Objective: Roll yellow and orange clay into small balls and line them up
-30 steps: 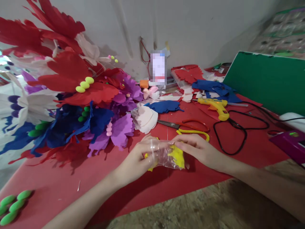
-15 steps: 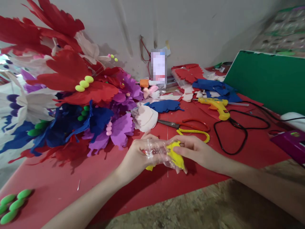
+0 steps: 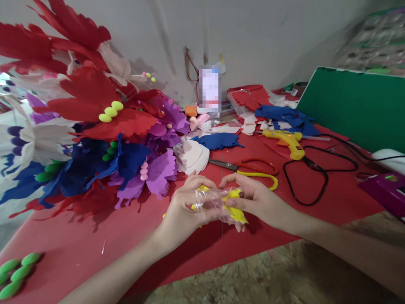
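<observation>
Now the right hand (image 3: pixel 264 203) arches its fingers higher, pinching yellow material (image 3: pixel 238 214) under the thumb, with the clear bag (image 3: pixel 217 201) bunched between those and the left hand (image 3: pixel 182 207), fingers gripping too, so handling looks unfinished.

1. A single head-worn camera supplied the view, looking forward and down across the counter (image 3: pixel 183 255) from its near side.
2. The hands (image 3: pixel 185 207) lay close to the lens, just below centre, with forearms (image 3: pixel 126 264) entering at lower left and lower right.
3. The line of sight ended at the wall (image 3: pixel 268 38) beyond.
4. The wide field cut off the artificial flowers (image 3: pixel 85 93) at left and the green board (image 3: pixel 354 109) at right.
</observation>
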`<state>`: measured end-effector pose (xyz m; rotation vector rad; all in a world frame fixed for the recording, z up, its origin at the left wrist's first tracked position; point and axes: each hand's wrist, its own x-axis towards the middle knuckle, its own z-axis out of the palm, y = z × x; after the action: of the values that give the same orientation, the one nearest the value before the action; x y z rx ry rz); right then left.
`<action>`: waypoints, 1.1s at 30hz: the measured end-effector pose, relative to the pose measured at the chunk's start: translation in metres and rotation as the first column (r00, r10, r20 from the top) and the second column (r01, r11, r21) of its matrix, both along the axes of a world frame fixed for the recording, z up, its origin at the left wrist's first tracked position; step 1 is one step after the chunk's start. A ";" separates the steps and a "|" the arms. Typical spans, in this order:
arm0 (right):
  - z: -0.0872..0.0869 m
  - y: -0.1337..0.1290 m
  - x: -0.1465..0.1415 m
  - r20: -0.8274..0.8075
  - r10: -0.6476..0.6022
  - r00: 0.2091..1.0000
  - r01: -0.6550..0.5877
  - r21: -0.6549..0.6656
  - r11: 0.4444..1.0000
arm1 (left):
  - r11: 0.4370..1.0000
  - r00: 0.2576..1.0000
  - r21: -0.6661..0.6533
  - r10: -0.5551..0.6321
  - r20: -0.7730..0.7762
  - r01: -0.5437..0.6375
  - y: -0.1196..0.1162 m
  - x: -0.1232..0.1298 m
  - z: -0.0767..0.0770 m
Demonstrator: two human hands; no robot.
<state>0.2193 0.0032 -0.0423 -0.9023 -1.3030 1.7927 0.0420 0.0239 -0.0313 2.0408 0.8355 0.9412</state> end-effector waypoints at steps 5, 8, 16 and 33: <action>0.000 -0.001 -0.001 0.034 -0.012 0.999 0.012 0.005 1.000 | 0.999 0.999 0.035 0.030 -0.025 -0.029 -0.002 0.001 0.000; -0.001 -0.002 -0.002 0.030 -0.024 0.999 0.023 0.025 0.999 | 0.996 0.999 0.085 0.023 -0.022 -0.021 -0.002 0.002 0.000; 0.000 -0.001 -0.004 0.008 -0.046 0.999 0.046 0.056 0.997 | 0.993 0.999 0.112 0.021 0.039 -0.025 0.002 0.003 -0.001; 0.007 0.000 0.004 0.110 -0.182 0.977 0.159 0.189 0.969 | 0.972 0.991 -0.233 0.021 0.132 0.011 -0.002 0.005 -0.001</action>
<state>0.2228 0.0031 -0.0353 -1.0078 -1.3959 1.4809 0.0465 0.0218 -0.0323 1.7556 0.8371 0.9250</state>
